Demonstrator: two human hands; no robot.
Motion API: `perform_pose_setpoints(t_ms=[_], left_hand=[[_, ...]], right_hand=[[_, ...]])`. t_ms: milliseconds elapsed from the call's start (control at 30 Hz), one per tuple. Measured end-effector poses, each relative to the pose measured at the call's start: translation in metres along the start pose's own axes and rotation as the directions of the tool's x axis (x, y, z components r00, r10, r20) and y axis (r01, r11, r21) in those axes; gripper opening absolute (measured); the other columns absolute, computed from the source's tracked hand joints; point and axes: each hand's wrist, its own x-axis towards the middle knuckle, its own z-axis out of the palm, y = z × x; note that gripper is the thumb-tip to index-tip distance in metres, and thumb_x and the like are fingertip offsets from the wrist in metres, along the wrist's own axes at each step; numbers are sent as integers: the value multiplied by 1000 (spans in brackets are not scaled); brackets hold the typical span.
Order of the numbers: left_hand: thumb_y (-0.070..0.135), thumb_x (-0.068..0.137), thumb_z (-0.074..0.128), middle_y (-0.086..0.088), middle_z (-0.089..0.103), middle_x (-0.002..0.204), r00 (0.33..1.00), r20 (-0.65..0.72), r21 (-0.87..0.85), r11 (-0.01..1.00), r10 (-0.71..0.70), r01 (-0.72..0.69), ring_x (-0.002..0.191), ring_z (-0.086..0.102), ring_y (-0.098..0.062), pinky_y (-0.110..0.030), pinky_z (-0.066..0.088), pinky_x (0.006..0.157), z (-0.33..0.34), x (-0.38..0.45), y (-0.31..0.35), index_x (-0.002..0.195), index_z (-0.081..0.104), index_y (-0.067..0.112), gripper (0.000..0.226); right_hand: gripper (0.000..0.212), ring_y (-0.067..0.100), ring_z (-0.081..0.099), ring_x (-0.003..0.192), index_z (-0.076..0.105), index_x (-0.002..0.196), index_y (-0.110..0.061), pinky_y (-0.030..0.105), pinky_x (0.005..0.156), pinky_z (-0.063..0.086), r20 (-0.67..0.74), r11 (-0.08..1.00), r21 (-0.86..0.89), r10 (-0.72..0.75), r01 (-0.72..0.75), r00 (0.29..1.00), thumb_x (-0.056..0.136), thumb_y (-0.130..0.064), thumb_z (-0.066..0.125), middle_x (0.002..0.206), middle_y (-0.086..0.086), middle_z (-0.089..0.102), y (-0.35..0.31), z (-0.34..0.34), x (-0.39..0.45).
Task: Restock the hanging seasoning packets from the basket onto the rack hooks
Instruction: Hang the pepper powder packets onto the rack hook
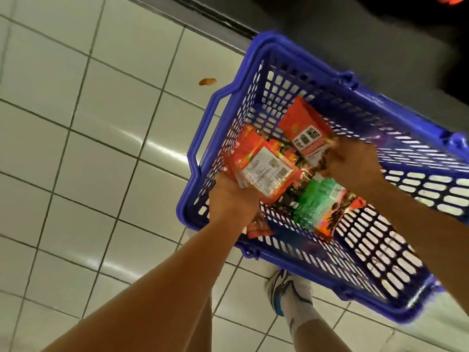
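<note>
Both hands are down inside the blue plastic basket (pixel 337 138), which sits tilted above the white tiled floor (pixel 76 148). The left hand (pixel 228 196) grips a stack of orange seasoning packets (pixel 264 168) near the basket's left wall, label side up, while the blurred right hand (pixel 352 161) has its fingers curled onto another orange packet (pixel 303 130) toward the far side. A green packet (pixel 319 199) lies loose on the bottom between the wrists, and a white sneaker (pixel 281 288) shows below the basket.
</note>
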Motion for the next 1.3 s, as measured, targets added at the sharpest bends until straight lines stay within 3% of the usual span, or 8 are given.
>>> perform_pose_setpoints(t_ms=[67, 167, 333, 433, 700, 833, 1033, 1300], left_hand=[[19, 90, 62, 6, 65, 89, 1000, -24, -27, 999, -17, 17, 62, 57, -5, -11, 33, 31, -3, -9, 2, 119, 57, 20, 29], [14, 91, 56, 3, 68, 89, 999, -8, -78, 996, -35, 34, 68, 62, -8, -18, 42, 49, -9, -23, 2, 117, 60, 20, 27], [11, 94, 57, -8, 75, 105, 980, 177, -412, 898, -90, 157, 97, 73, -32, -55, 57, 90, -17, -53, 9, 117, 65, 21, 26], [16, 96, 62, -12, 76, 110, 947, 321, -609, 770, 20, 190, 100, 74, -35, -58, 56, 93, -22, -75, 17, 119, 69, 16, 24], [8, 96, 61, -15, 73, 119, 923, 310, -689, 723, 229, 53, 107, 72, -37, -56, 56, 92, -67, -153, 41, 123, 70, 12, 28], [4, 95, 61, -18, 73, 119, 906, 277, -677, 734, 321, -54, 109, 70, -39, -60, 53, 97, -92, -209, 61, 125, 68, 8, 31], [21, 97, 62, -15, 74, 117, 877, 257, -700, 704, 406, -121, 109, 71, -35, -53, 57, 94, -135, -316, 108, 123, 68, 9, 29], [23, 87, 75, -14, 76, 110, 743, 70, -710, 556, 666, -432, 99, 74, -31, -44, 61, 86, -217, -487, 188, 107, 74, 16, 21]], right_hand=[[9, 33, 70, 87, 66, 96, -10, 33, 77, 50, 65, 979, 159, 118, -127, 991, 90, -16, 65, 90, 13, 73, 8, -23, -8], [27, 16, 69, 81, 60, 94, -23, 25, 67, 49, 165, 870, 461, 109, -174, 980, 80, -3, 72, 78, -13, 71, 4, -45, -31], [48, 22, 76, 91, 75, 105, -27, 30, 66, 60, 431, 325, 855, -14, -403, 902, 77, 11, 65, 105, 5, 78, -17, -59, -75], [46, 26, 76, 93, 71, 116, -16, 29, 63, 60, 490, 190, 858, -26, -477, 872, 79, 10, 62, 110, 11, 76, -35, -62, -97], [18, 19, 76, 93, 79, 99, -29, 32, 72, 61, 401, 342, 858, 22, -384, 916, 82, -23, 77, 106, 1, 78, -69, -144, -146], [56, 22, 75, 95, 67, 113, -18, 42, 85, 58, 228, 402, 884, 71, -237, 971, 70, -50, 83, 105, 2, 78, -99, -215, -160], [13, 27, 76, 81, 73, 89, -21, 39, 65, 61, 56, 322, 944, 56, -71, 997, 85, -10, 78, 90, 8, 79, -144, -327, -198], [11, 25, 74, 75, 77, 88, -24, 40, 65, 59, -197, 193, 963, 15, 190, 980, 83, -14, 73, 87, 7, 78, -173, -502, -312]])
